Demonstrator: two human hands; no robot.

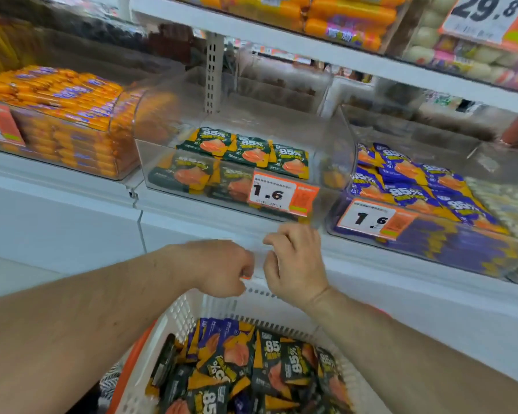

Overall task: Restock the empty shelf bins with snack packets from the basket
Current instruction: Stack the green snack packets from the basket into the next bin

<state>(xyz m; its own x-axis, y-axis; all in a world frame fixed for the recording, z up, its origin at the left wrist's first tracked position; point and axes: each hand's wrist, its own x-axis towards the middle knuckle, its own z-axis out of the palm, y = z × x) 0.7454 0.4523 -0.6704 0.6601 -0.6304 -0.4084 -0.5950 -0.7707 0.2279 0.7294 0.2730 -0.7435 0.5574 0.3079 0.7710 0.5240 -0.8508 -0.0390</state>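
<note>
Left hand (pixel 222 265): fingers curled tight under the palm, knuckles up; a sliver of orange shows at the fingertips, but whether they pinch anything I cannot tell. Right hand (pixel 296 261): fingers (pixel 274 239) bent inward and loosely curled, nothing visible between them. The two hands are close together, nearly knuckle to knuckle, above the far rim of the white basket (pixel 192 306) and in front of the shelf edge (pixel 192 216).

Basket sits low in the view, between the forearms, holding a loose heap of dark green snack packets (pixel 269 369) with some purple ones at the back. An orange band runs along its left side.

Straight above the hands: a clear bin (pixel 335 150), partly filled with the same green packets (pixel 243 156) lying along its front, price tag (pixel 281 194) reading 1.6 on its face. To its right, a bin of purple packets (pixel 416 186) with its own 1.6 tag. To its left, a bin of orange sausage sticks (pixel 60 115).
</note>
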